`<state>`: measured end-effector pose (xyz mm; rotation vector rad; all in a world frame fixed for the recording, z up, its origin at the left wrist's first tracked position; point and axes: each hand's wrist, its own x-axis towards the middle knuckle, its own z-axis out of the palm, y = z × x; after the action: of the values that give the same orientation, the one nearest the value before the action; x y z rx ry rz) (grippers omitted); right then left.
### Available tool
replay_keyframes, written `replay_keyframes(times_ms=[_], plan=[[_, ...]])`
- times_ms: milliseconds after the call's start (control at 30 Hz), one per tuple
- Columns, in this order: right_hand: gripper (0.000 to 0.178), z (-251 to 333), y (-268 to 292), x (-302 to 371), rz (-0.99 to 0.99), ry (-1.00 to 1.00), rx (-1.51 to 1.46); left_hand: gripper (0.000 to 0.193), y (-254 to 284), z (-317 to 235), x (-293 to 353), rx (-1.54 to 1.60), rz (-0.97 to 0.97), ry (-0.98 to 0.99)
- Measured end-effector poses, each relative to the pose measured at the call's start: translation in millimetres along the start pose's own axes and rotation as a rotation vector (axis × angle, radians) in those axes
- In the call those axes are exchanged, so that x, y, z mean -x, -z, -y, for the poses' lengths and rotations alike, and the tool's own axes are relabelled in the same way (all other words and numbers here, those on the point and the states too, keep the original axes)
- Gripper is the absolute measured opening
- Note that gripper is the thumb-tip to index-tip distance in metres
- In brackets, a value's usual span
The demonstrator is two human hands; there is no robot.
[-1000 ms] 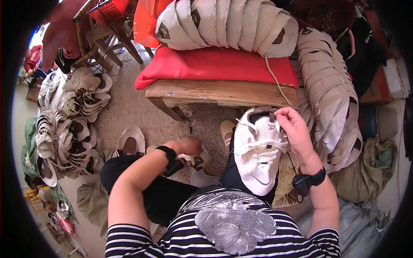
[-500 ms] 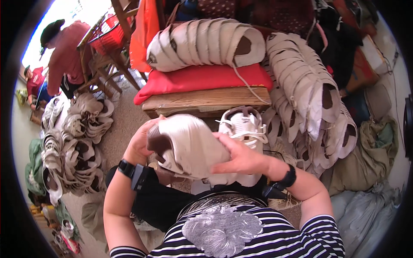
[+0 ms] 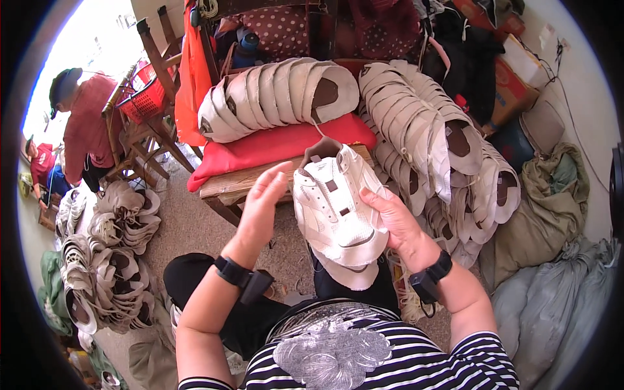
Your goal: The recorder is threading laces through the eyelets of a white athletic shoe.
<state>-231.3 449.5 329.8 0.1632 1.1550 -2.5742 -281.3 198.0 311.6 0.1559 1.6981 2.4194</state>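
A white shoe upper (image 3: 328, 201) without a lace lies over my lap, its toe toward me and its brown-lined opening away from me. My right hand (image 3: 402, 224) grips its right side, the thumb on top and the other fingers partly hidden behind the edge. My left hand (image 3: 259, 205) is open just left of the upper, fingers stretched out and holding nothing. Under the held piece the toe of a second white upper (image 3: 356, 278) sticks out; the rest of that one is covered.
Ahead, a wooden bench (image 3: 224, 190) carries a red cushion (image 3: 260, 160) with a row of nested uppers (image 3: 273, 94). More stacked uppers (image 3: 422, 123) stand right, beside grey sacks (image 3: 552, 312). Piles of uppers (image 3: 107, 260) lie left on the floor. A person (image 3: 91, 123) is beyond.
The upper was held sideways between both hands; now it is turned, toe toward me. My left hand has let go of it. The laced upper seen behind it is now covered.
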Motion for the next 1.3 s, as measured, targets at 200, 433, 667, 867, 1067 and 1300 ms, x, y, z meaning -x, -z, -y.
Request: replay_keyframes(times_ms=[200,433,667,867,1067,1300], plan=[[0.041,-1,11,22,-0.012,-0.081,0.009,0.039,-6,37,-5,-0.234,-0.234,-0.229],[0.033,-1,49,48,-0.172,-0.309,0.366,0.035,9,19,5,-0.088,-0.618,-0.130],[0.025,36,54,9,-0.109,0.158,0.895,0.036,10,16,14,-0.174,-0.376,-0.260],[0.037,25,5,-61,0.204,0.377,0.696,0.057,-37,21,5,-0.351,0.004,-0.129],[0.029,-21,21,-69,0.136,0.498,0.937,0.073,-22,42,-7,-0.276,0.157,-0.071],[0.022,-52,43,-81,-0.056,0.570,1.017,0.077,-4,74,-10,-0.742,0.009,-0.013]])
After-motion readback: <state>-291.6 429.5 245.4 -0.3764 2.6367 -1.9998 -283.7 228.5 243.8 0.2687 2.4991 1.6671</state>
